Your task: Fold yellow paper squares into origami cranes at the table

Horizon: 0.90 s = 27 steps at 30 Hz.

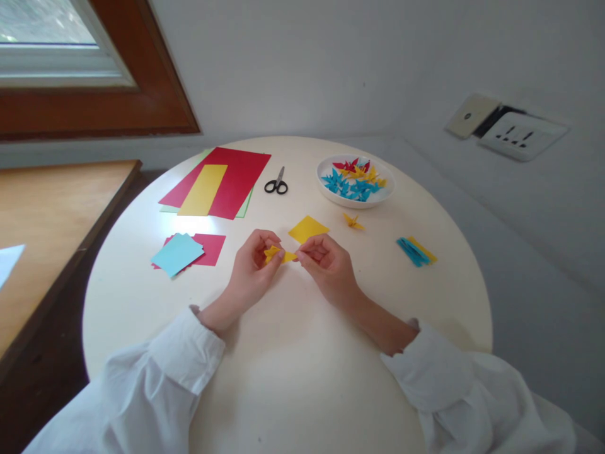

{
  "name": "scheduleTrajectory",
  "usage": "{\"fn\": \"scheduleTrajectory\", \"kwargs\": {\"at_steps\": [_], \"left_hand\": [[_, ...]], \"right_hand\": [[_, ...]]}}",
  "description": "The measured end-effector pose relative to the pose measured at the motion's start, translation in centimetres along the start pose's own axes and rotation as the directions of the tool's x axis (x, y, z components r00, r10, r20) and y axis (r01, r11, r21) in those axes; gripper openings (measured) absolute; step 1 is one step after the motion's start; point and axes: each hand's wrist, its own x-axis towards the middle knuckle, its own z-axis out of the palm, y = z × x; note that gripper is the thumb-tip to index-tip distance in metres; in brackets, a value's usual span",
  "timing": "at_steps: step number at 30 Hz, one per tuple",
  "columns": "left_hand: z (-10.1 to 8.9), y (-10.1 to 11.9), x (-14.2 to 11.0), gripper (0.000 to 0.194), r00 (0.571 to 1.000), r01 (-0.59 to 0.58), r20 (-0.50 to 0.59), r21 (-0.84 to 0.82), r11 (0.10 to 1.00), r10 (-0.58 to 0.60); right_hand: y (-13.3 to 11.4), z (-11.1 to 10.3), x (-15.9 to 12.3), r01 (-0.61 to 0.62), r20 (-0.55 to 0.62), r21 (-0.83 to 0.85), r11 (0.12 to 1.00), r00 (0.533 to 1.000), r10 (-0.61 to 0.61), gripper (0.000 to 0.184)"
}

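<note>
Between my two hands is a small folded yellow origami crane [280, 255], low over the middle of the round white table. My left hand [258, 261] pinches its body between thumb and fingers, which partly hide it. The thumb and forefinger of my right hand [329, 265] close on its pointed right end. Just beyond the hands a flat yellow paper square [308, 229] lies on the table. A finished yellow paper crane [353, 221] sits a little farther to the right.
A white dish [355, 203] of red, yellow and blue paper cranes stands at the back right. Scissors [276, 183] lie beside large red sheets [241, 173]. Blue squares [177, 253] are stacked at left, folded blue strips [413, 252] at right. A wooden surface [61, 208] adjoins the left.
</note>
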Motion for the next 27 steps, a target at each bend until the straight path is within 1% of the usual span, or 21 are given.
{"fn": "scheduleTrajectory", "kwargs": {"at_steps": [5, 12, 16, 20, 23, 27], "left_hand": [[0.0, -0.08, 0.01, 0.012, 1.0, 0.011, 0.004, -0.015, 1.0, -0.011], [0.04, -0.43, -0.02, 0.014, 1.0, 0.019, -0.006, -0.023, 1.0, -0.02], [0.02, -0.49, 0.03, 0.013, 1.0, 0.02, -0.017, -0.014, 1.0, -0.021], [0.08, -0.61, -0.02, 0.012, 1.0, -0.008, 0.023, -0.045, 0.999, 0.009], [0.1, -0.77, -0.07, 0.011, 0.998, -0.022, 0.049, -0.064, 0.998, 0.025], [0.06, -0.82, -0.07, 0.011, 0.999, -0.012, 0.05, -0.061, 0.998, 0.015]], "right_hand": [[-0.12, 0.06, 0.0, -0.004, -0.015, -0.019, 1.0, 1.0, 0.003, 0.014], [-0.15, 0.08, 0.12, 0.049, 0.005, -0.055, 0.997, 0.999, -0.049, 0.01], [-0.03, 0.08, 0.13, 0.023, 0.001, -0.046, 0.999, 1.0, -0.023, 0.01], [-0.12, 0.17, 0.05, -0.005, 0.01, -0.094, 0.996, 1.0, 0.006, 0.016], [-0.26, 0.17, 0.04, 0.02, 0.015, -0.114, 0.993, 1.0, -0.019, 0.013], [-0.33, 0.02, 0.07, 0.04, 0.036, -0.114, 0.993, 0.999, -0.036, 0.012]]}}
